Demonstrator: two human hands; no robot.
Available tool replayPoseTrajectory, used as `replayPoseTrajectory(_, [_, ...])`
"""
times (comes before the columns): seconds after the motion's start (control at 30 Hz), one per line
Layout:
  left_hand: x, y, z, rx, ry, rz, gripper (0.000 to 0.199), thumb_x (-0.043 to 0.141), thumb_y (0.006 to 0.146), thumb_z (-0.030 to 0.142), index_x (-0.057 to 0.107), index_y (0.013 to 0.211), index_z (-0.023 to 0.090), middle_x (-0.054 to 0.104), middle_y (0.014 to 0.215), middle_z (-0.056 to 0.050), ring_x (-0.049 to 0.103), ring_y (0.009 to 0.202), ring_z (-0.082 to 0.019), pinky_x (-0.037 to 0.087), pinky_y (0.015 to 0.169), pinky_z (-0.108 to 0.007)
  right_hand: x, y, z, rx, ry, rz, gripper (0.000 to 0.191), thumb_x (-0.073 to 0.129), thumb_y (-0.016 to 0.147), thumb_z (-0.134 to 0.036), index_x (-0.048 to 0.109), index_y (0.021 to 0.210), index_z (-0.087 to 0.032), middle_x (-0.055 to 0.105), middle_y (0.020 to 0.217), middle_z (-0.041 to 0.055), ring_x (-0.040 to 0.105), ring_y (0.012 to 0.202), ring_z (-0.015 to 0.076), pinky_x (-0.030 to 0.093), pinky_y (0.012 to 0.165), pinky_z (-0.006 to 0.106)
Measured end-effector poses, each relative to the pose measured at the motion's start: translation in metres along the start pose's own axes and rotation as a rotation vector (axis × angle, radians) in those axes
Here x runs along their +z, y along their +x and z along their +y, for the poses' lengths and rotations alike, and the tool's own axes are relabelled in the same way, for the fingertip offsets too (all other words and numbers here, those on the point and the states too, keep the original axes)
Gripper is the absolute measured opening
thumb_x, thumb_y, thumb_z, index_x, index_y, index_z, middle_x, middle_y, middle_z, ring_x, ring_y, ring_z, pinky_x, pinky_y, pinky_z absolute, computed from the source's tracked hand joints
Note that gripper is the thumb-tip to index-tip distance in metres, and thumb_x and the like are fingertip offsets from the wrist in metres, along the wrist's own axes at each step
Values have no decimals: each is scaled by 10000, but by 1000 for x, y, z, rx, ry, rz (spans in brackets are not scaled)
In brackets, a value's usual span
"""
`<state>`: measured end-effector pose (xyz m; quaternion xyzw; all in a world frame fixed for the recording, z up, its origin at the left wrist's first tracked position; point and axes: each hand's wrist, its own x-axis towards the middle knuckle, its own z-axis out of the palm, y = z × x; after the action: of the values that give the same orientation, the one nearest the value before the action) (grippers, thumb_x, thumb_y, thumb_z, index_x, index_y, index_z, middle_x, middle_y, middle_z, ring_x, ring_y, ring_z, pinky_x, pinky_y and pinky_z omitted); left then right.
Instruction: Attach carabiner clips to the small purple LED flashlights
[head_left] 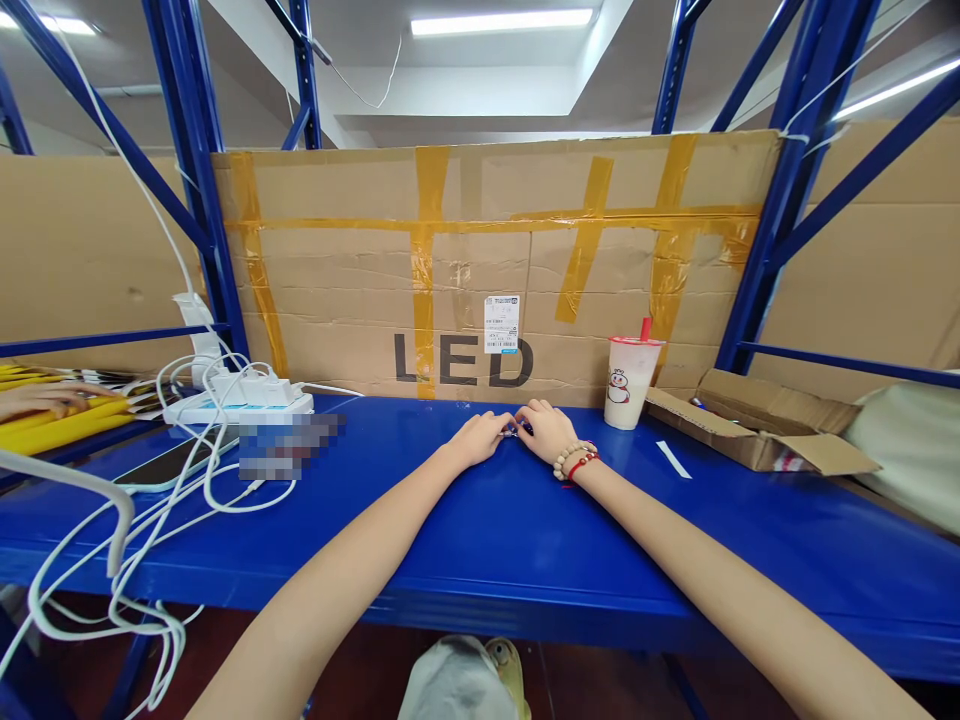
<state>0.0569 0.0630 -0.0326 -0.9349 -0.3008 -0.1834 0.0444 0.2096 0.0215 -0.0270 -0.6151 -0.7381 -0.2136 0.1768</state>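
Observation:
My left hand (478, 439) and my right hand (546, 434) meet over the middle of the blue shelf top (495, 540). Both have curled fingers closed around a small, shiny, dark object (511, 432) between the fingertips. Most of it is covered, so its kind cannot be made out. On my right wrist are a beaded bracelet (564, 458) and a red cord (582, 463). To the right of that hand stands a milky drink cup (628, 385) with a red straw.
White cables (161, 520) and a power strip (240, 400) crowd the left, beside a phone (176, 462). An open cardboard box (750, 425) and a white paper strip (673, 459) lie right. Cardboard marked LED (337, 300) closes the back. Another person's hand (52, 400) shows far left.

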Motion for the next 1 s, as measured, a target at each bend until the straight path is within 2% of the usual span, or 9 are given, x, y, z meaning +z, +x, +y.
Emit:
replayPoseTrajectory(0.13, [2, -2, -2, -67, -145, 82, 137, 447, 825, 164, 473, 958, 183, 588, 946, -36, 521, 907, -181, 419, 792, -294, 2, 0, 0, -139, 21, -85, 222, 427, 878, -276, 610, 943, -169, 562, 1003, 69, 474, 947, 181, 346, 788, 297])
replayPoseTrajectory(0.27, [0, -3, -1, -48, -178, 130, 79, 491, 801, 148, 460, 867, 178, 573, 904, -19, 521, 862, -157, 416, 768, -269, 5, 1, 1, -246, 6, -115, 279, 372, 913, -309, 598, 981, -160, 554, 1025, 71, 463, 960, 180, 334, 783, 301])
replayPoseTrajectory(0.43, [-2, -3, 2, -53, -209, 153, 68, 495, 796, 152, 463, 847, 181, 564, 887, -6, 527, 831, -133, 418, 739, -239, 8, 2, 3, -257, 6, -101, 266, 376, 914, -295, 592, 991, -161, 553, 1015, 72, 459, 952, 175, 325, 769, 296])
replayPoseTrajectory(0.6, [-2, -2, 2, -229, -140, 87, 137, 502, 800, 281, 493, 913, 204, 586, 902, 2, 552, 855, -142, 432, 720, -242, 8, 2, 3, -249, 31, -77, 239, 397, 900, -273, 603, 949, -162, 552, 992, 65, 466, 933, 164, 321, 765, 291])
replayPoseTrajectory(0.73, [-2, -2, 3, -359, -83, 68, 223, 520, 780, 396, 538, 882, 199, 601, 938, -19, 553, 904, -173, 436, 752, -269, 7, 1, 2, -235, 64, -82, 217, 418, 883, -252, 608, 951, -171, 555, 985, 60, 469, 932, 160, 320, 768, 286])
replayPoseTrajectory(1.0, [-3, -1, 5, -433, -41, 56, 291, 512, 783, 459, 586, 831, 182, 600, 970, -44, 545, 955, -202, 434, 786, -296, 4, 0, 1, -207, 81, -88, 202, 441, 858, -233, 609, 945, -162, 561, 989, 56, 468, 938, 165, 324, 776, 286])
